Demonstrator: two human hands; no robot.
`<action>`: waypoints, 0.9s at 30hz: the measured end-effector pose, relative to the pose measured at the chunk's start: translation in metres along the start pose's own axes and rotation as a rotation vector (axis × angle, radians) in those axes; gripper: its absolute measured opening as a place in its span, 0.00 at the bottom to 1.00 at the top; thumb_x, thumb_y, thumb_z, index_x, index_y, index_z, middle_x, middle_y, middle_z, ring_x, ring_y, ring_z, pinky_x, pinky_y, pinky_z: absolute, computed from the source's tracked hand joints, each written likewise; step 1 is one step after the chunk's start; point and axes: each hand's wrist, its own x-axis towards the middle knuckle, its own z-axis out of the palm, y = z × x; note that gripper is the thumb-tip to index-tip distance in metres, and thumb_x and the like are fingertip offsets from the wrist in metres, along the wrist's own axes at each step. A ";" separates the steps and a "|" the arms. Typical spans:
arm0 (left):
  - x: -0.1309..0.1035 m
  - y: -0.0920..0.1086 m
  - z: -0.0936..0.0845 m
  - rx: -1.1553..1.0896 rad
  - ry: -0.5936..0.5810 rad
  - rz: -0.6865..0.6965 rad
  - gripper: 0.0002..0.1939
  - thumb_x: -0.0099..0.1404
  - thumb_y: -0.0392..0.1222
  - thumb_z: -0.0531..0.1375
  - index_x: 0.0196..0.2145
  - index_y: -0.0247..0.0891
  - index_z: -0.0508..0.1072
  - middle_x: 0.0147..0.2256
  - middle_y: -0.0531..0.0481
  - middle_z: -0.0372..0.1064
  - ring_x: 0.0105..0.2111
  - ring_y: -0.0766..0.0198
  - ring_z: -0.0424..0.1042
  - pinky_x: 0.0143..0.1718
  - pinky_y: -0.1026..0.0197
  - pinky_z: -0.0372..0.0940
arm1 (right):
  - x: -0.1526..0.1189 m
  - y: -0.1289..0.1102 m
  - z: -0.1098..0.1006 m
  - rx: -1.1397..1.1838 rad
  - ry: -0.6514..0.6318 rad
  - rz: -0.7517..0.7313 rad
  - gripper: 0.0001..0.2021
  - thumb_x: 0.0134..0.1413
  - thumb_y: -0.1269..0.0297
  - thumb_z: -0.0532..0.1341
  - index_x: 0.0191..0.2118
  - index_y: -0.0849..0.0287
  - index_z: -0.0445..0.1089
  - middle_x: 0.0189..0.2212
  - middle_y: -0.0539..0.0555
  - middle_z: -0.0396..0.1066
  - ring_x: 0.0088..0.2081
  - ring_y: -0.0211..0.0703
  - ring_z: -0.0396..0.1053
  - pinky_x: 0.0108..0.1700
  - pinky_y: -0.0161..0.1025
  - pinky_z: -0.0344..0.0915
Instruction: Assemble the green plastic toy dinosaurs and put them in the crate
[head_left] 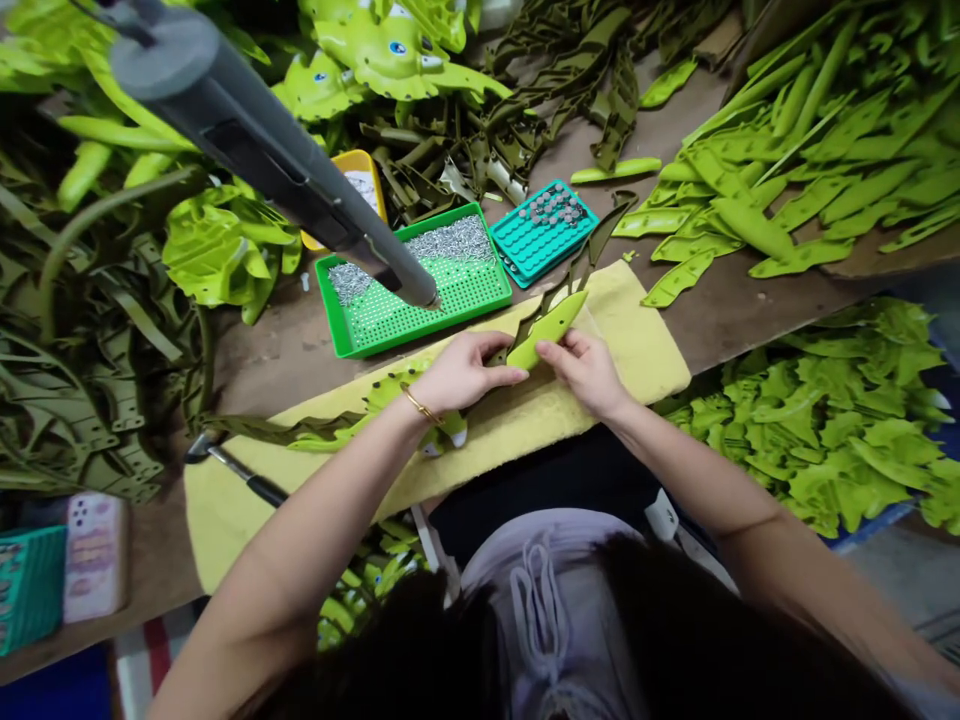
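Head view: my left hand (pixel 463 372) and right hand (pixel 589 372), close together, are pinching a green piece (pixel 553 326) against a brown strip (pixel 579 277) over the yellow mat (pixel 649 335). I'm probably risking misalignment if either pinch loosens or the strip's far end snags the teal tray (pixel 523 252).

You have two hands, left hand (pixel 465 372) and right hand (pixel 586 374), and one light-green piece (pixel 553 328) between them. Near mid-frame, count three trays: one green tray (pixel 367 318), one teal tray (pixel 525 250), one yellow tray (pixel 381 190). You have one grey tool (pixel 277 150) upper left, one yellow pad (pixel 634 345), one phone (pixel 95 555) lower left. The heaped green parts (pixel 757 230) upper right are too many to count.
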 end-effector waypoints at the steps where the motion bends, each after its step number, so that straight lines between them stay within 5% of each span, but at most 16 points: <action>1: -0.001 0.000 0.001 0.006 0.012 -0.006 0.18 0.50 0.50 0.65 0.33 0.33 0.73 0.29 0.54 0.67 0.30 0.66 0.63 0.33 0.62 0.58 | -0.002 0.002 0.001 0.014 0.030 -0.006 0.21 0.39 0.46 0.69 0.26 0.57 0.65 0.15 0.42 0.53 0.23 0.32 0.58 0.26 0.32 0.58; 4: -0.003 -0.001 0.004 0.018 0.026 -0.036 0.17 0.50 0.50 0.66 0.31 0.33 0.73 0.26 0.55 0.65 0.27 0.67 0.60 0.31 0.63 0.56 | -0.005 0.003 -0.001 -0.014 0.071 -0.012 0.21 0.41 0.44 0.68 0.27 0.58 0.66 0.21 0.46 0.64 0.25 0.33 0.61 0.30 0.33 0.62; 7: -0.006 -0.006 0.001 0.019 -0.013 -0.047 0.18 0.50 0.50 0.66 0.33 0.34 0.73 0.29 0.54 0.67 0.29 0.66 0.62 0.33 0.63 0.58 | -0.002 -0.008 -0.012 -0.106 -0.069 0.029 0.22 0.38 0.44 0.69 0.29 0.59 0.68 0.26 0.49 0.69 0.29 0.34 0.65 0.34 0.34 0.65; 11: -0.005 -0.002 -0.011 0.177 -0.126 -0.058 0.19 0.51 0.52 0.66 0.34 0.35 0.70 0.28 0.55 0.63 0.28 0.67 0.60 0.31 0.63 0.56 | 0.006 -0.030 -0.027 -0.062 -0.066 0.069 0.25 0.40 0.41 0.67 0.23 0.57 0.59 0.15 0.41 0.55 0.17 0.27 0.52 0.19 0.29 0.49; 14: 0.008 0.016 -0.012 0.203 -0.205 -0.034 0.22 0.50 0.52 0.67 0.37 0.35 0.69 0.27 0.56 0.60 0.27 0.68 0.57 0.29 0.64 0.54 | 0.009 -0.039 -0.031 0.002 -0.072 0.132 0.28 0.40 0.38 0.65 0.22 0.56 0.54 0.14 0.40 0.50 0.15 0.25 0.45 0.16 0.30 0.39; 17: 0.029 0.038 0.003 0.114 -0.089 0.103 0.26 0.50 0.55 0.67 0.40 0.35 0.68 0.31 0.54 0.61 0.30 0.66 0.59 0.32 0.63 0.55 | 0.006 -0.038 -0.029 -0.086 -0.063 0.039 0.28 0.42 0.36 0.63 0.20 0.57 0.54 0.13 0.41 0.50 0.16 0.26 0.46 0.17 0.31 0.41; 21: 0.046 0.055 0.022 0.095 0.002 0.165 0.25 0.50 0.61 0.65 0.25 0.36 0.65 0.24 0.56 0.54 0.27 0.68 0.54 0.29 0.63 0.50 | 0.002 -0.031 -0.025 -0.235 0.074 -0.213 0.29 0.46 0.37 0.60 0.17 0.57 0.52 0.14 0.42 0.49 0.19 0.28 0.47 0.21 0.32 0.45; 24: 0.039 0.052 0.018 0.133 0.018 0.156 0.24 0.51 0.62 0.65 0.26 0.36 0.65 0.24 0.56 0.56 0.27 0.67 0.55 0.29 0.64 0.51 | 0.004 -0.031 -0.023 -0.244 0.128 -0.272 0.29 0.49 0.38 0.59 0.17 0.58 0.53 0.15 0.43 0.49 0.20 0.27 0.47 0.21 0.32 0.45; 27: 0.021 0.039 0.001 0.247 -0.107 0.025 0.23 0.53 0.61 0.63 0.30 0.36 0.67 0.25 0.55 0.61 0.27 0.66 0.57 0.29 0.64 0.53 | 0.010 -0.031 -0.022 -0.150 0.162 -0.155 0.28 0.48 0.34 0.56 0.20 0.57 0.55 0.14 0.41 0.48 0.17 0.27 0.47 0.19 0.32 0.46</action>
